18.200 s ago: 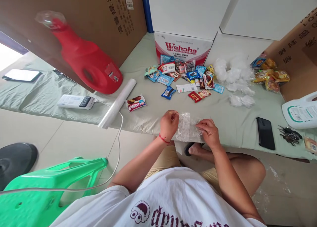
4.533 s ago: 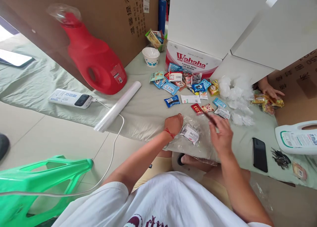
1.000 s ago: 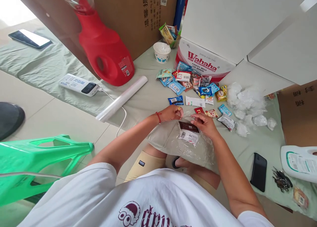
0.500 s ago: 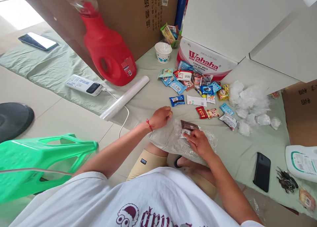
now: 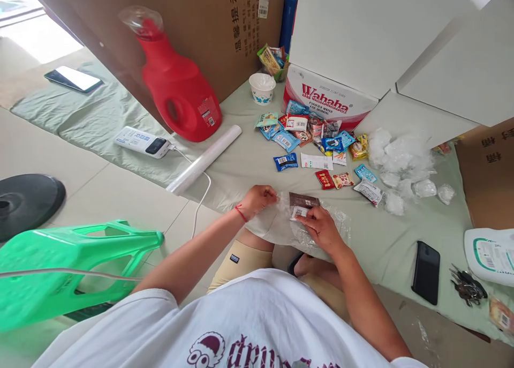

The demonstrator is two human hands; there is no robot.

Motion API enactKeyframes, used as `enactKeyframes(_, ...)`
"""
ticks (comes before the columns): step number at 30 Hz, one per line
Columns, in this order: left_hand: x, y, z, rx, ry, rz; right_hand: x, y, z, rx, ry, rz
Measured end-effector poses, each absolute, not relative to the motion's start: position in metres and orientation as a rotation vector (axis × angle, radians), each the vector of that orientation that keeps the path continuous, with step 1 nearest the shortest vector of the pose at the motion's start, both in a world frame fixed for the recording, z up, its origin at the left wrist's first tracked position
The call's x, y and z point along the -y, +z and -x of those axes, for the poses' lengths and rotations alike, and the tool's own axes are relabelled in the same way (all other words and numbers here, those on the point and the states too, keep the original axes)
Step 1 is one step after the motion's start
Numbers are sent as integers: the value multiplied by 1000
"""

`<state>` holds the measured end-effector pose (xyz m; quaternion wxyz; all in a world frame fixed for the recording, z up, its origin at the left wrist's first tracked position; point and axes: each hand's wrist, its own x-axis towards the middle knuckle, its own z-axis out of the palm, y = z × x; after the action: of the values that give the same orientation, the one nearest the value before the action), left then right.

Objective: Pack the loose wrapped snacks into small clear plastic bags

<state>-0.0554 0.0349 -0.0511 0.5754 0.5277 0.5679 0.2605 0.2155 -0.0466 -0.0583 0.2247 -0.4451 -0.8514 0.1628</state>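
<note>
A sheet of clear plastic wrap (image 5: 277, 226) lies over the front edge of the cloth, before my lap. A brown snack packet (image 5: 302, 201) rests on it, with a small white packet (image 5: 297, 212) overlapping its near side. My right hand (image 5: 323, 230) is closed on the white packet, thumb and fingers at its right end. To the left, my left hand (image 5: 259, 201), a red string round its wrist, pinches the wrap beside the brown packet. Beyond my hands lie loose snacks, among them a blue packet (image 5: 285, 162), a white packet (image 5: 317, 161) and a red packet (image 5: 324, 179).
Several clear-wrapped bundles (image 5: 405, 159) sit right of the snack pile. A roll of plastic wrap (image 5: 204, 159) lies at left, near a red jug (image 5: 180, 95) and a power bank (image 5: 140, 141). A paper cup (image 5: 262, 95), a black phone (image 5: 426, 271) and keys (image 5: 468, 286) stand around.
My left hand has moved slightly down and now pinches the wrap near the brown packet. The right hand keeps its hold on the white packet. The camera view has shifted a little.
</note>
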Motion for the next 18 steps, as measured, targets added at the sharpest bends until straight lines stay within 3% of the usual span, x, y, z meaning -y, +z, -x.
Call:
enactKeyframes(4, -19, -31, 73, -1577, 826, -1496, 47, -62, -213, 2314, 485, 1231)
enactKeyframes(7, -4, -13, 48, -1123, 954, -2027, 47, -60, -209, 2326, 450, 1236)
enactKeyframes(10, -1, -17, 15, -697, 722, -2405, 52, -48, -212, 2338, 436, 1198)
enactKeyframes(18, -6, -55, 11, -804, 379, -2736, 116, -37, -220, 2289, 173, 1282)
